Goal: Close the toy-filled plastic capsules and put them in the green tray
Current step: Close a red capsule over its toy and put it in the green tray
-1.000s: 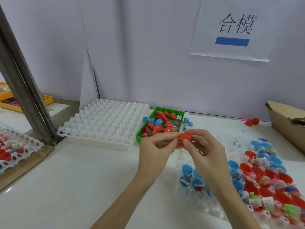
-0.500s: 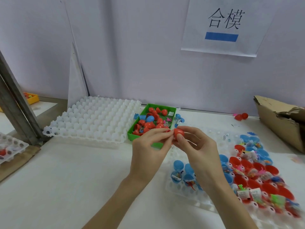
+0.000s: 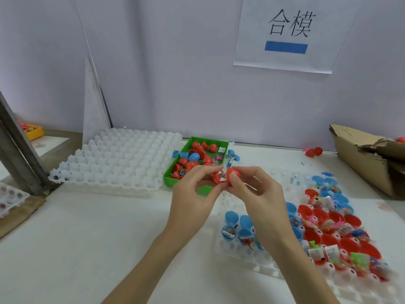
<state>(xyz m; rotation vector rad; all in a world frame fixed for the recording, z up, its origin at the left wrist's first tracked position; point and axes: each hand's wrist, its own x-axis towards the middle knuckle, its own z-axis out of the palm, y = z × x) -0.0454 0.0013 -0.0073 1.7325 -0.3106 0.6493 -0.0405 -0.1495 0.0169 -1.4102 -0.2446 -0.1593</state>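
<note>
Half a second ago the red capsule [image 3: 225, 177] looked closed between the fingertips; now its two halves stand apart, with a gap that shows a small packet of clear and silvery wrap inside. Both hands have stayed in the same spot, above the near end of the green tray [image 3: 175, 179].

One half is a rounded red dome, smooth and glossy, pinched by the right hand [image 3: 256, 194] between thumb and forefinger. The other half is a red cup, tilted toward the dome, held in the curled fingers of the left hand [image 3: 192, 189]. The halves touch at the lower edge and gape at the top, so the capsule is part open. It is held in the air, not resting on anything.

The tray lies on the white table [image 3: 87, 249], against the right side of an empty white grid [image 3: 118, 161]. It holds a loose heap of closed red capsules and one blue one, and some small coloured toys.

At the right, a clear grid [image 3: 285, 270] carries open red and blue halves filled with wrapped toys. A torn carton [image 3: 361, 159] sits at the far right, and a paper sign [image 3: 287, 34] with two characters and a blue bar hangs on the wall.
</note>
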